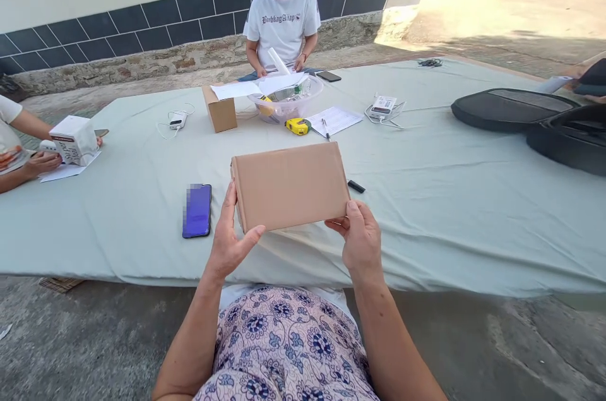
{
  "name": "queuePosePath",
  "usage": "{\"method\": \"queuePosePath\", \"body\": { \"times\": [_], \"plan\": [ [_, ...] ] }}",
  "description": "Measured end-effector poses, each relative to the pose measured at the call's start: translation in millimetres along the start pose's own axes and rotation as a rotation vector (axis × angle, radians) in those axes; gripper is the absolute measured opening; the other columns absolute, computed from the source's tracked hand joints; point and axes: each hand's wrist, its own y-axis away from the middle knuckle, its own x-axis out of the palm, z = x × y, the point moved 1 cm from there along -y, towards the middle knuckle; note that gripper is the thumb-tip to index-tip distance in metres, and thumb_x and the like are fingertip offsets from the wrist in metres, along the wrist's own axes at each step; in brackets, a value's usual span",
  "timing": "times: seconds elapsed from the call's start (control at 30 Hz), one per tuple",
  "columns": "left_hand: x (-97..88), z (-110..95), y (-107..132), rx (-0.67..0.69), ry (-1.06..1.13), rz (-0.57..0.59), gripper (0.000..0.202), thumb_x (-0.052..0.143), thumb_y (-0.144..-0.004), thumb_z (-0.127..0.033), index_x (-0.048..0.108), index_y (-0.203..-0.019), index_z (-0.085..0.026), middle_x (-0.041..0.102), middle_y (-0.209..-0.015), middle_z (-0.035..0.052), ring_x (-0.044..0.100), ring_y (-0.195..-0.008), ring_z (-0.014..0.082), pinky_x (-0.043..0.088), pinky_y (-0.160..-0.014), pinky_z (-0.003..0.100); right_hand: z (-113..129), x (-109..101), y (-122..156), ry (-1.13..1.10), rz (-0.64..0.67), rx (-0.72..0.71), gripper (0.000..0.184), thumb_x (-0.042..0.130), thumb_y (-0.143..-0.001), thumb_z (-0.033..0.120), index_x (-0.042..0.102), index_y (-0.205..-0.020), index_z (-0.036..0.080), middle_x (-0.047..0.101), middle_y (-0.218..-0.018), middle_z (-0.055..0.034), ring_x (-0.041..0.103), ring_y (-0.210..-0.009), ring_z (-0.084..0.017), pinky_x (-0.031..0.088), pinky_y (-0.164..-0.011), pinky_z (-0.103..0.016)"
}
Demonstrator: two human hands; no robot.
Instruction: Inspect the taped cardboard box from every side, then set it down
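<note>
A flat brown cardboard box (291, 186) is held up over the near part of the table, slightly tilted. My left hand (231, 237) supports its left end, fingers along the side and thumb by the lower edge. At the lower right corner my right hand (360, 230) pinches the box, thumb in front and fingers behind. A phone (197, 211) with a blue screen lies left of my left hand. Just right of the box sits a small black object (356, 186). Behind the box are a pen (326, 129) on a printed sheet (338, 119) and a yellow tape measure (298, 127).
A pale cloth (449, 218) covers the table. Farther back stand a plastic basket (288, 107) and an upright carton (221, 112). White devices with cables, a dark phone (328, 76) and an open black case (511, 110) lie around. Co-workers sit opposite, at left and at right.
</note>
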Motion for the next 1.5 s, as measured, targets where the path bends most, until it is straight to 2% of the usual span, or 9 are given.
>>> {"method": "queuePosePath", "body": {
  "times": [0.1,0.2,0.4,0.53,0.67,0.8,1.0,1.33,1.5],
  "plan": [
    [0.8,0.1,-1.4,0.001,0.02,-0.003,0.084,0.067,-0.091,-0.046,0.031,-0.164,-0.024,0.025,-0.174,0.0114,0.021,-0.162,0.031,0.023,-0.131,0.046,-2.6,1.8,-0.1,0.005,0.007,0.002,0.047,0.07,-0.076,0.069,0.066,-0.088,0.023,0.067,-0.073,0.002,0.065,-0.061,-0.013,0.06,-0.059,-0.026],
    [2.9,7.4,-3.0,-0.054,0.106,-0.022,0.076,0.063,-0.094,-0.044,0.034,-0.162,-0.025,0.034,-0.17,0.0118,0.032,-0.158,0.0296,0.032,-0.127,0.043,-1.0,3.5,2.4,0.049,0.018,-0.054,0.044,0.067,-0.081,0.065,0.068,-0.095,0.023,0.071,-0.087,-0.0009,0.068,-0.07,-0.014,0.061,-0.063,-0.028],
    [4.1,25.8,-7.6,-0.128,0.171,-0.152,0.059,0.065,-0.087,-0.032,0.049,-0.144,-0.025,0.058,-0.148,0.0131,0.055,-0.139,0.0267,0.049,-0.11,0.043,10.1,5.4,10.5,0.096,0.047,-0.229,0.036,0.061,-0.092,0.052,0.07,-0.114,0.024,0.074,-0.115,-0.0065,0.071,-0.098,-0.021,0.064,-0.087,-0.044],
    [0.3,32.0,-8.9,-0.271,0.233,-0.217,0.048,0.064,-0.089,-0.055,0.064,-0.125,-0.023,0.067,-0.131,0.0123,0.065,-0.119,0.0244,0.055,-0.091,0.035,12.1,3.4,13.2,0.057,0.101,-0.329,0.03,0.062,-0.093,0.038,0.069,-0.119,0.026,0.063,-0.145,-0.0119,0.065,-0.128,-0.028,0.058,-0.102,-0.051],
    [-2.4,38.6,-10.5,-0.436,0.394,-0.22,0.077,0.055,-0.08,-0.084,0.068,-0.118,-0.019,0.071,-0.118,0.0147,0.069,-0.1,0.0236,0.057,-0.074,0.032,13.5,4.1,19.0,0.108,0.159,-0.474,0.027,0.061,-0.093,0.027,0.069,-0.12,0.026,0.056,-0.153,-0.0131,0.059,-0.138,-0.03,0.055,-0.108,-0.053],
    [-1.6,42.1,-12.0,-0.604,0.655,-0.115,0.091,0.051,-0.072,-0.096,0.067,-0.116,-0.018,0.075,-0.107,0.0167,0.072,-0.102,0.03,0.061,-0.073,0.039,21.5,9.3,29.7,0.274,0.198,-0.698,0.032,0.06,-0.093,0.018,0.069,-0.122,0.028,0.057,-0.15,-0.0123,0.055,-0.142,-0.031,0.058,-0.106,-0.053],
    [1.9,38.7,-11.6,-0.637,0.93,-0.024,0.06,0.067,-0.09,-0.061,0.06,-0.141,-0.031,0.071,-0.135,0.0087,0.069,-0.117,0.0333,0.064,-0.077,0.042,33.9,15.2,41.9,0.345,0.282,-0.996,0.042,0.056,-0.09,0.006,0.065,-0.125,0.028,0.056,-0.151,-0.011,0.057,-0.141,-0.028,0.057,-0.109,-0.053],
    [12.2,31.9,-12.7,-0.707,0.811,-0.111,0.042,0.069,-0.092,-0.042,0.067,-0.132,-0.028,0.078,-0.118,0.0079,0.075,-0.089,0.0241,0.066,-0.069,0.038,36.0,13.9,43.9,0.377,0.288,-0.999,0.043,0.059,-0.088,0.005,0.065,-0.123,0.028,0.057,-0.147,-0.0114,0.059,-0.136,-0.028,0.059,-0.106,-0.051],
    [17.8,29.8,-12.1,-0.707,0.71,-0.185,0.036,0.074,-0.087,-0.04,0.074,-0.117,-0.021,0.078,-0.121,0.0098,0.074,-0.102,0.0264,0.063,-0.067,0.031,30.9,13.1,41.2,0.369,0.312,-0.994,0.044,0.059,-0.086,0.002,0.067,-0.12,0.028,0.056,-0.148,-0.0097,0.059,-0.136,-0.028,0.058,-0.107,-0.05]
  ]
}}
